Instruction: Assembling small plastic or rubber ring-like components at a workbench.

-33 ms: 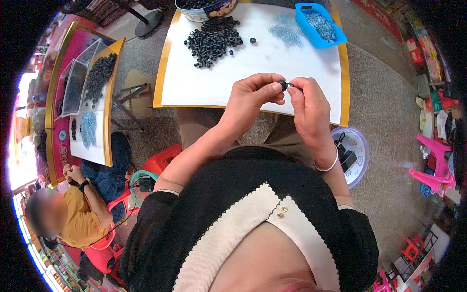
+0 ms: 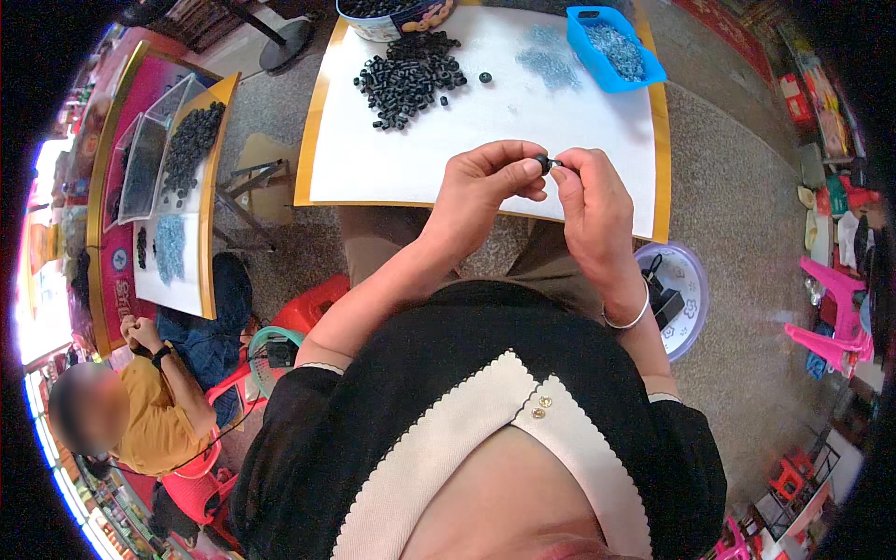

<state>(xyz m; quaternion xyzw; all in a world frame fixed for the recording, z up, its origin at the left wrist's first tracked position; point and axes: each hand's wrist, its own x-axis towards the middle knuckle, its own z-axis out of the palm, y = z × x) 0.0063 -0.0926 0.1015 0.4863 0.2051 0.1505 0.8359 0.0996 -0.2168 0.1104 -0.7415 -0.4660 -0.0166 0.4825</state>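
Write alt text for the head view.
A left hand pinches a small black part, the right hand close beside it, over a white-topped table. Beyond lie a pile of black pieces and a blue tray of bluish bits.

White characters (image 2: 124,301) on pink table side (image 2: 105,280); illegible.

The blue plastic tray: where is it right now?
In the head view, the blue plastic tray sits at the far right of the white tabletop, right of the scattered pale-blue pieces.
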